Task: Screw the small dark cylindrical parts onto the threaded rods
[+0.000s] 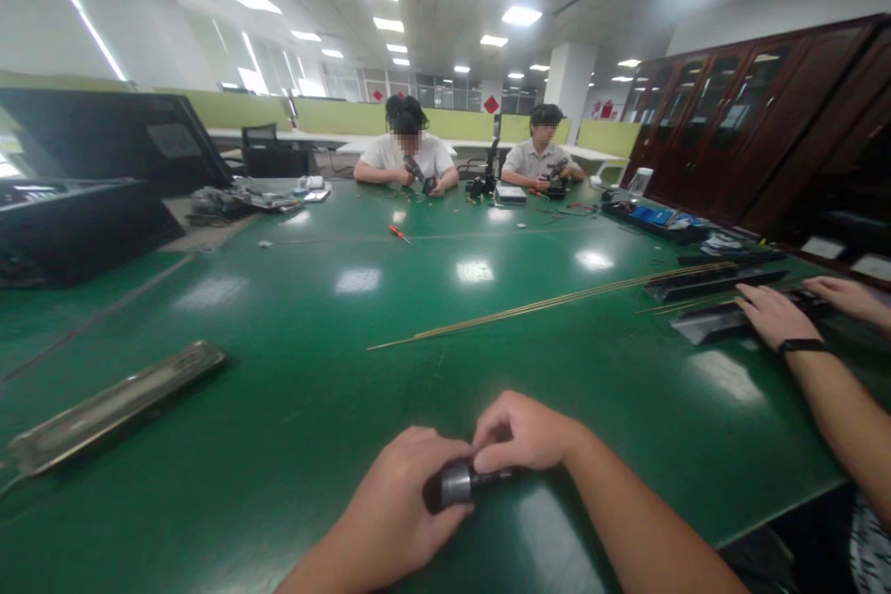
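Just above the green tabletop, near its front edge, is a dark cylindrical part (456,486) with a shiny grey band and a thinner dark end pointing right. My left hand (404,501) is closed around its thick end, thumb below and fingers over the top. At the thinner end, my right hand (522,434) has its thumb and fingertips pinched on the part. The fingers hide much of the piece, so I cannot tell its exact kind.
Thin brass-coloured rods (515,310) lie across the green table (292,297). A long metal-framed strip (118,404) is at left, a red screwdriver (399,233) farther back. At right, another person's hands (780,316) touch dark metal channels. Two people sit opposite with tools.
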A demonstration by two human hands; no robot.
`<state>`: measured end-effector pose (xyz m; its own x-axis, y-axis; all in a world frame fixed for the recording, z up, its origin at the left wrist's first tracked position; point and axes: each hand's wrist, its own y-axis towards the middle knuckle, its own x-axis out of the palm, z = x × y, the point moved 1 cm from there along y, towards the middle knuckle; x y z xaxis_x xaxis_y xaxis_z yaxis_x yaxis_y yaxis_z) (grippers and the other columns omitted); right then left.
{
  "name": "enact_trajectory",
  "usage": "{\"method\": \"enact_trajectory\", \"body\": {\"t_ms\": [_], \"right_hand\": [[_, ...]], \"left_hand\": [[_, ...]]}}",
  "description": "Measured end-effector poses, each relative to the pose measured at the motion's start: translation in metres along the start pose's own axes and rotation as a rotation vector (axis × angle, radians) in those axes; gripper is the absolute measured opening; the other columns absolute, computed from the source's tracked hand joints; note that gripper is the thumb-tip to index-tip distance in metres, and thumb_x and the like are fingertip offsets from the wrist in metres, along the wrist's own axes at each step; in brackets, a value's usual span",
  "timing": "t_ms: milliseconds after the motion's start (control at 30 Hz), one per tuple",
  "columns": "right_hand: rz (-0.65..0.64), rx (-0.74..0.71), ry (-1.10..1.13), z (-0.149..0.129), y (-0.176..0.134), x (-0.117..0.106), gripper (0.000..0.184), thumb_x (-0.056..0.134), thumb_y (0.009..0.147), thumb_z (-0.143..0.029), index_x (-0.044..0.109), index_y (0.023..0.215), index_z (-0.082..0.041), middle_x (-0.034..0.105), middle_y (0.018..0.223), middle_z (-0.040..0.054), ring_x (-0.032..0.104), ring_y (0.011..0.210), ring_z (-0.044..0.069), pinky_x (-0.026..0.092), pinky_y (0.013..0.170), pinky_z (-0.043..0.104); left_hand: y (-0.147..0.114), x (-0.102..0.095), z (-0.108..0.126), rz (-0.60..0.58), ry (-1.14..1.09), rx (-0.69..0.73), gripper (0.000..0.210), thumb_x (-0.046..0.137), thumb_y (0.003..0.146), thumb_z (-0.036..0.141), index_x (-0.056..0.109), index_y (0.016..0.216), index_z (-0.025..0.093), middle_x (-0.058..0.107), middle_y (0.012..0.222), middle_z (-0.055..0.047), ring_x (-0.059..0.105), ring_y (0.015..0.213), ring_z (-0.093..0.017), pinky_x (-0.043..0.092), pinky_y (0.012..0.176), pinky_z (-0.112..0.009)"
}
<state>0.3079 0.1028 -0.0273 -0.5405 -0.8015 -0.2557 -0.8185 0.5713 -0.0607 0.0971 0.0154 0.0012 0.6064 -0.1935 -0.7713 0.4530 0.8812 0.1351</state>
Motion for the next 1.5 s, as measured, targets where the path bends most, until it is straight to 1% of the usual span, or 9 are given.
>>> {"method": "enact_trajectory", "body": {"t_ms": [67,233,467,700,767,833,900,1000,1500], "right_hand": [[-0.009,-0.008,-0.024,-0.0009,-0.0008,-0.0009,0.042,0.082,0.075,-0.049,0.08,0.089,-0.01,0.068,0.068,0.0017,0.054,0.059,0.011,0.039,0.055,0.021],[-0.002,-0.051,-0.114,-0.003,-0.0004,-0.0014,0.037,0.081,0.076,-0.044,0.082,0.093,-0.012,0.069,0.07,0.0019,0.055,0.061,0.012,0.038,0.056,0.021],[0.045,-0.04,-0.123,-0.0034,0.001,0.0008,0.033,0.08,0.075,-0.04,0.081,0.09,-0.011,0.068,0.068,0.0021,0.054,0.059,0.012,0.038,0.055,0.021],[0.053,-0.014,-0.123,-0.003,0.0017,0.0013,0.033,0.081,0.072,-0.039,0.08,0.087,-0.01,0.067,0.066,0.0015,0.054,0.057,0.011,0.039,0.054,0.021],[0.05,-0.007,-0.121,-0.003,0.0017,0.0014,0.032,0.081,0.071,-0.038,0.079,0.086,-0.01,0.066,0.066,0.001,0.054,0.057,0.011,0.039,0.053,0.02],[0.047,-0.003,-0.119,-0.003,0.0017,0.0016,0.031,0.081,0.071,-0.037,0.079,0.086,-0.01,0.066,0.065,0.0005,0.053,0.057,0.01,0.039,0.053,0.02],[0.045,-0.002,-0.115,-0.0031,0.0016,0.0019,0.031,0.081,0.071,-0.037,0.078,0.085,-0.01,0.065,0.065,0.0001,0.053,0.057,0.01,0.039,0.053,0.02],[0.042,0.0,-0.112,-0.0035,0.0015,0.002,0.03,0.08,0.071,-0.037,0.077,0.084,-0.01,0.064,0.064,-0.0004,0.053,0.056,0.01,0.039,0.053,0.02],[0.037,0.008,-0.111,-0.0035,0.0004,-0.0001,0.027,0.081,0.07,-0.035,0.076,0.082,-0.011,0.064,0.064,-0.0014,0.053,0.056,0.01,0.04,0.054,0.02]], "left_hand": [[0.0002,0.0015,-0.0035,0.04,-0.027,-0.058,0.039,0.072,0.074,0.015,0.066,0.11,0.03,0.069,0.103,0.002,0.061,0.098,-0.02,0.043,0.088,-0.033],[0.0006,0.0028,-0.0075,0.079,-0.036,-0.169,0.017,0.071,0.076,0.02,0.063,0.09,0.024,0.066,0.092,0.003,0.061,0.089,-0.018,0.043,0.082,-0.03],[0.0059,0.0037,-0.0044,0.093,-0.017,-0.219,0.018,0.072,0.076,0.023,0.054,0.076,0.021,0.065,0.082,0.003,0.059,0.079,-0.016,0.039,0.073,-0.029],[0.0058,0.0028,-0.0033,0.103,-0.008,-0.221,0.014,0.072,0.077,0.023,0.058,0.08,0.022,0.067,0.083,0.003,0.061,0.079,-0.017,0.041,0.072,-0.029],[0.0052,0.0025,-0.0037,0.105,-0.008,-0.204,0.015,0.072,0.076,0.021,0.064,0.088,0.024,0.069,0.09,0.003,0.063,0.085,-0.017,0.044,0.077,-0.03],[0.0049,0.0025,-0.0048,0.106,-0.009,-0.177,0.025,0.073,0.076,0.02,0.069,0.1,0.027,0.072,0.098,0.003,0.065,0.092,-0.018,0.046,0.084,-0.031],[0.0052,0.0027,-0.0062,0.101,-0.007,-0.154,0.028,0.073,0.077,0.021,0.072,0.104,0.031,0.073,0.099,0.003,0.066,0.096,-0.019,0.047,0.088,-0.032],[0.0063,0.0031,-0.0083,0.099,0.002,-0.138,0.023,0.073,0.079,0.023,0.075,0.099,0.033,0.074,0.094,0.003,0.066,0.093,-0.02,0.048,0.085,-0.032],[0.0066,0.0015,-0.009,0.139,0.034,-0.102,0.022,0.075,0.078,0.025,0.077,0.099,0.029,0.077,0.095,0.0,0.068,0.095,-0.021,0.053,0.083,-0.032]]}}
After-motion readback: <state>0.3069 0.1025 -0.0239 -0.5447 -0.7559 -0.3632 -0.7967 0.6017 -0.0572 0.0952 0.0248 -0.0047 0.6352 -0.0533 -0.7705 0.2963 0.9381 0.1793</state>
